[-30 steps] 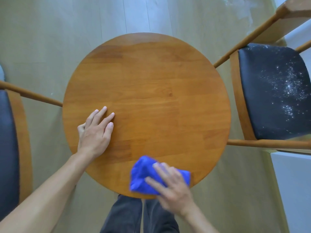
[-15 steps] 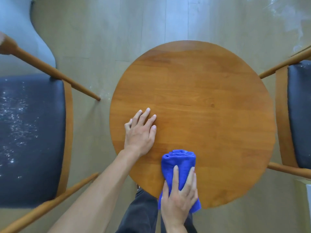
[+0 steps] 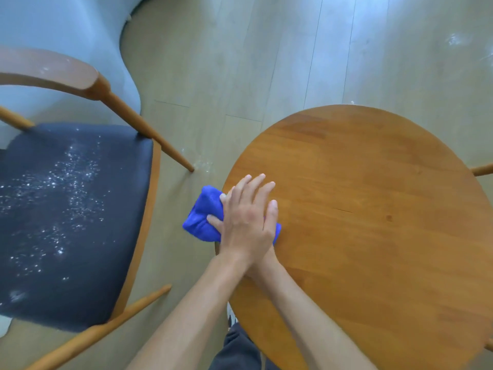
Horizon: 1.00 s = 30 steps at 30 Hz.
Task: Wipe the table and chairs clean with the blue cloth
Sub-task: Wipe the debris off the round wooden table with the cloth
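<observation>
A round wooden table point(image 3: 373, 222) is filling the right half of the view, seen from above, with a person's two bare forearms reaching in from the bottom edge and crossing near the wrists. The left hand point(image 3: 248, 217) is lying on top, palm down, with its fingers point(image 3: 256, 185) straight and slightly spread, pointing toward the far side. It is resting flat at the table's left edge, partly over the cloth point(image 3: 202, 217). The right hand point(image 3: 213, 221) is almost wholly hidden beneath the left one (only a fingertip or two is showing against the blue), so whether it is gripping the cloth or just pressing on it cannot be told. The cloth is bunched at the left edge of the table, with most of it hanging out past the rim over the floor point(image 3: 240, 62) and a small corner peeking out on the tabletop side of the hands.

To the left, a chair point(image 3: 125, 113) with a wooden frame and a dark padded seat point(image 3: 66, 222) is standing just beside the table, not touching it. White specks are scattered across the seat. More pale flecks are lying on the floor between the chair's leg and the table. Dark trousers point(image 3: 237, 348) are showing at the bottom, under the table's near edge.
</observation>
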Each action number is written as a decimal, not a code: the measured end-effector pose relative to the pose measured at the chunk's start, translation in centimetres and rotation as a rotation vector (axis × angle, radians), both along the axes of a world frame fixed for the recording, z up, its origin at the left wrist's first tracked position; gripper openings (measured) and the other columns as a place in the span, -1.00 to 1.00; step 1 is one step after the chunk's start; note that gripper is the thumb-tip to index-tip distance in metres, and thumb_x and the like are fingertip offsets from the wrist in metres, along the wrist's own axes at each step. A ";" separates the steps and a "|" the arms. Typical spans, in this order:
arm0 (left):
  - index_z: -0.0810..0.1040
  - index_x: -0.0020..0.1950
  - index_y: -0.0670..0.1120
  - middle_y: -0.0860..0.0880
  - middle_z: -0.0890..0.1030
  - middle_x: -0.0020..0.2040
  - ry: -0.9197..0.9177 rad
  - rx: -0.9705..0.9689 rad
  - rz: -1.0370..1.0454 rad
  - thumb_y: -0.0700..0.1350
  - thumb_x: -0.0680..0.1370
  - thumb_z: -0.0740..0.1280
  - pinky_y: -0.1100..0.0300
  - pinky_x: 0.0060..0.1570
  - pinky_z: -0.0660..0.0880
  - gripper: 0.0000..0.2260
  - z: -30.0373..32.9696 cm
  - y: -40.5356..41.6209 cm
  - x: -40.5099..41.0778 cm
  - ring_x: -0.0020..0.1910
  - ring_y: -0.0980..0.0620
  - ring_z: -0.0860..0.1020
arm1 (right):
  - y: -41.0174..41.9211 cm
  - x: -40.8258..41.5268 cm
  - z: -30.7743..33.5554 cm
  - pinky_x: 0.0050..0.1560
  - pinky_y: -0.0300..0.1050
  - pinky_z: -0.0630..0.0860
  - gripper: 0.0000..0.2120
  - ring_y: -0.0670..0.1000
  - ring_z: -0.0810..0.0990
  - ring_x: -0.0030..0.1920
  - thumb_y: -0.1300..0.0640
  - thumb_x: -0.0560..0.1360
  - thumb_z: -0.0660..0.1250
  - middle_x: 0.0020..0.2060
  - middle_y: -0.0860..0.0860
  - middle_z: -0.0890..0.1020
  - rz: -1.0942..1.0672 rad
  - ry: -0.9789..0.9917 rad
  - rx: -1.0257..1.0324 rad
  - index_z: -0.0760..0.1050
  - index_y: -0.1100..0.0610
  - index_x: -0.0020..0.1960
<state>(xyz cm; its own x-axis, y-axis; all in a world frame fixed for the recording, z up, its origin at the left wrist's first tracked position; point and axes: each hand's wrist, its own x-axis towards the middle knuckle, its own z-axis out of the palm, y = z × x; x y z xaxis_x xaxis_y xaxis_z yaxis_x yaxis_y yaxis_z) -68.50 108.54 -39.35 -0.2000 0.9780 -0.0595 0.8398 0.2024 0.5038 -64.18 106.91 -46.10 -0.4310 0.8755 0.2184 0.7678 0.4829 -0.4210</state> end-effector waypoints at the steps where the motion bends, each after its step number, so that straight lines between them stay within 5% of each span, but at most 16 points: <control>1: 0.50 0.31 -0.03 -0.01 0.48 0.36 -0.076 0.070 -0.018 0.01 0.58 0.03 -0.23 0.31 0.32 -0.60 -0.2 0.4 -1.0 0.41 -0.08 0.36 | 1.4 1.1 -0.1 0.13 0.02 0.47 -0.66 0.10 0.49 0.21 0.01 0.59 0.20 0.25 0.15 0.41 -0.076 0.015 0.023 0.33 0.16 0.29; 5: 0.39 0.42 -0.07 -0.07 0.31 0.49 -0.068 -0.016 0.046 0.03 0.56 0.02 -0.01 0.44 0.11 -0.53 -1.0 0.5 -4.7 0.49 -0.07 0.20 | 5.1 10.9 -1.1 0.23 0.15 0.39 -0.58 0.24 0.42 0.36 -0.01 0.48 0.30 0.42 0.20 0.38 -0.179 -0.223 0.070 0.50 0.01 0.33; 8: 0.22 0.52 -0.03 -0.04 0.13 0.57 0.049 -0.148 -0.059 0.06 0.57 -0.03 0.01 0.49 -0.03 -0.48 -2.8 -1.5 -4.7 0.55 -0.04 0.03 | 6.1 18.9 -0.5 0.24 0.20 0.37 -0.54 0.28 0.38 0.37 -0.06 0.48 0.24 0.43 0.25 0.34 -0.489 -0.295 0.032 0.49 0.05 0.34; 13: 0.20 0.55 -0.05 -0.11 0.10 0.57 0.214 -0.218 -0.237 0.04 0.58 0.02 -0.07 0.45 0.00 -0.48 -6.0 -3.8 -3.3 0.55 -0.11 0.02 | 3.9 26.2 0.0 0.35 0.26 0.22 -0.38 0.38 0.27 0.38 -0.16 0.44 0.11 0.46 0.31 0.24 -0.999 -0.160 -0.115 0.43 0.15 0.38; 16: 0.17 0.55 -0.09 -0.15 0.08 0.57 0.243 -0.218 -0.226 0.04 0.58 0.04 -0.15 0.44 0.04 -0.46 -6.8 -4.0 -2.6 0.55 -0.16 0.03 | 4.7 24.3 -0.9 0.31 0.29 0.22 -0.47 0.40 0.31 0.33 -0.07 0.47 0.19 0.45 0.30 0.26 -1.145 -0.119 -0.090 0.43 0.15 0.37; 20: 0.15 0.55 -0.13 -0.18 0.06 0.57 0.289 -0.208 -0.226 0.03 0.58 0.03 -0.21 0.42 0.09 -0.44 -7.5 -4.1 -2.3 0.55 -0.20 0.04 | 7.7 16.5 -1.3 0.09 0.26 0.40 -0.53 0.36 0.42 0.24 -0.03 0.44 0.24 0.41 0.28 0.36 -0.955 -0.172 -0.033 0.50 0.09 0.32; 25: 0.34 0.46 -0.19 -0.25 0.20 0.52 0.298 -0.181 -0.192 -0.01 0.49 0.09 -0.26 0.40 0.12 -0.44 -7.8 -3.8 -1.7 0.51 -0.25 0.15 | 12.2 4.6 -1.3 0.12 0.11 0.41 -0.56 0.22 0.45 0.30 -0.08 0.43 0.30 0.41 0.17 0.41 -0.328 -0.162 0.084 0.54 -0.01 0.28; 30: 0.39 0.38 -0.18 -0.26 0.23 0.49 0.267 -0.131 -0.154 -0.01 0.45 0.10 -0.20 0.46 0.05 -0.47 -7.1 -0.7 0.0 0.50 -0.25 0.16 | 16.8 6.6 -2.4 0.09 0.13 0.45 -0.62 0.20 0.49 0.26 -0.05 0.44 0.33 0.38 0.16 0.45 0.019 -0.168 0.151 0.57 -0.02 0.23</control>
<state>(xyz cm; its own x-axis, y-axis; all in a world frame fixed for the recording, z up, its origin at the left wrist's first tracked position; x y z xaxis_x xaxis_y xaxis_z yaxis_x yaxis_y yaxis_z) -68.55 107.83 -46.42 -0.0759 0.9855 -0.1518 0.9644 0.1113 0.2401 -57.56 123.73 -48.52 -0.4882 0.8300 0.2698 0.8113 0.5456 -0.2102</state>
